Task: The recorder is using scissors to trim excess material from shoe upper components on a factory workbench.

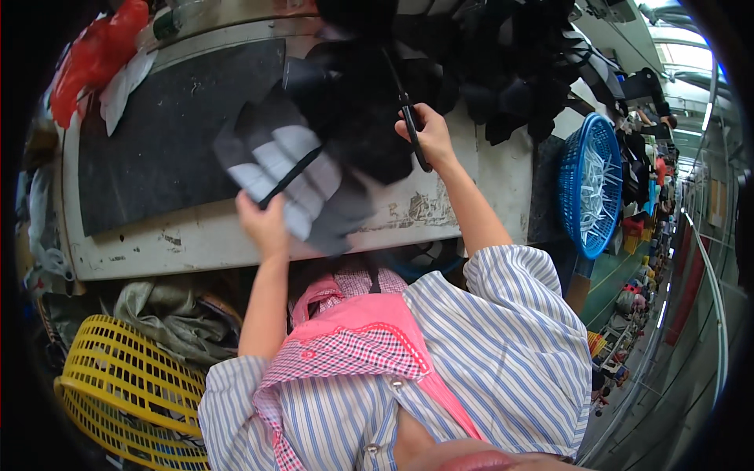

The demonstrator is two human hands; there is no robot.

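My left hand (265, 222) is closed on the edge of a grey-and-white cut fabric piece (287, 153) with a black strip (294, 176) across it. The piece is tilted above the table's front edge and smeared by motion. To its right, my right hand (430, 135) grips a slim black-handled tool (414, 133). Its narrow end points away toward the dark material, and its exact kind does not show. Beyond both hands lies a heap of black fabric pieces (353, 102), its layers hard to tell apart.
A dark grey mat (169, 141) covers the left of the worn white table (141, 255). Red plastic bags (94, 59) lie at the far left. A blue basket (572, 184) of white strips stands at the right, a yellow basket (118, 345) below at the left. More black pieces (510, 78) lie far right.
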